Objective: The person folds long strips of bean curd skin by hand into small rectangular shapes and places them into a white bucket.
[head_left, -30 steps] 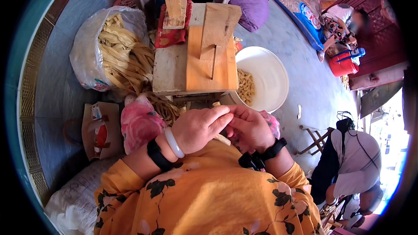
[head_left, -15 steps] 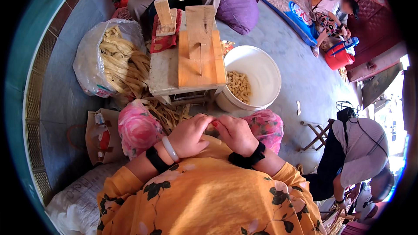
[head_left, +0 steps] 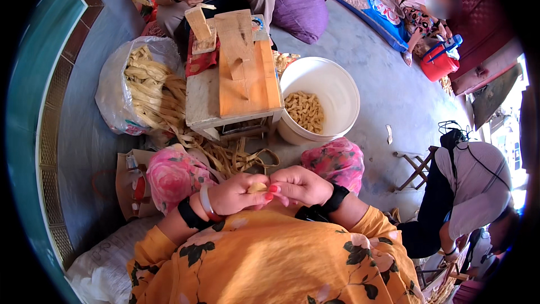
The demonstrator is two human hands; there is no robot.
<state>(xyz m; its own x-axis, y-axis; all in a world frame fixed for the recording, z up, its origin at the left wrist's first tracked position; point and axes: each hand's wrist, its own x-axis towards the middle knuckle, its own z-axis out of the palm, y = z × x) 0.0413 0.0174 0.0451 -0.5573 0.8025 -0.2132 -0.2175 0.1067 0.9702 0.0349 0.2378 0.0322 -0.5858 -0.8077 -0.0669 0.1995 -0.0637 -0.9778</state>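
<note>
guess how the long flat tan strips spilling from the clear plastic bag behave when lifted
The strips look floppy, since they droop out of the bag. They may tangle, as many overlap, and probably weigh little each, looking thin.

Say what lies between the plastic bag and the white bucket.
The head view shows a small table between the bag and bucket, with tan strips spilling from the bag toward it.

Grey floor [head_left: 382, 101]. Teal panel [head_left: 39, 90] ran down left; dark-red wall [head_left: 478, 28] upper right. Folding stool [head_left: 415, 174] stood right, bright light [head_left: 513, 135] beyond.
</note>
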